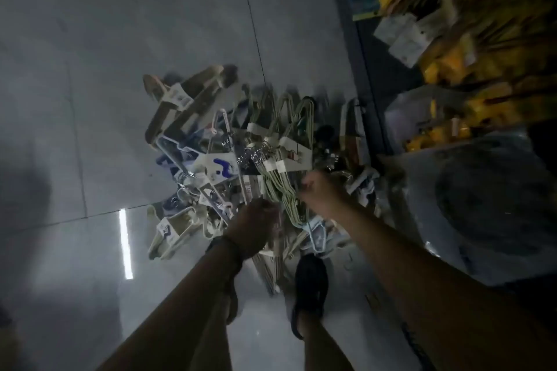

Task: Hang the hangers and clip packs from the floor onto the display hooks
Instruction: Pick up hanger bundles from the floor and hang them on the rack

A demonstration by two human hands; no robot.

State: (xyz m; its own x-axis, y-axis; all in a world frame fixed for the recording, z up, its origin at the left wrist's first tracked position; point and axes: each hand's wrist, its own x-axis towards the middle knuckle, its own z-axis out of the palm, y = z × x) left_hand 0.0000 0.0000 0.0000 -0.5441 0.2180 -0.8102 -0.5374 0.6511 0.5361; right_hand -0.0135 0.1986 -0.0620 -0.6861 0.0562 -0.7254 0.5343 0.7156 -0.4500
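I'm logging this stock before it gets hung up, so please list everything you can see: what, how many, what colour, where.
hanger packs: one tangled heap, too jumbled to count; mixed colours; floor, centre
tan hangers: one bundle; tan; heap's far left
green hangers: one bundle; pale green; heap's middle
floor: glossy tiles; grey; left and centre
yellow packs: several, blurred; yellow; display at right
white-carded packs: a few; white; display, upper right
shoe: one; black; floor by the heap's near end
wristband: one; dark; left wrist
left grip: one; at the heap's near edge, fingers hidden
right grip: one; fingers curled by the green hangers, hold unclear
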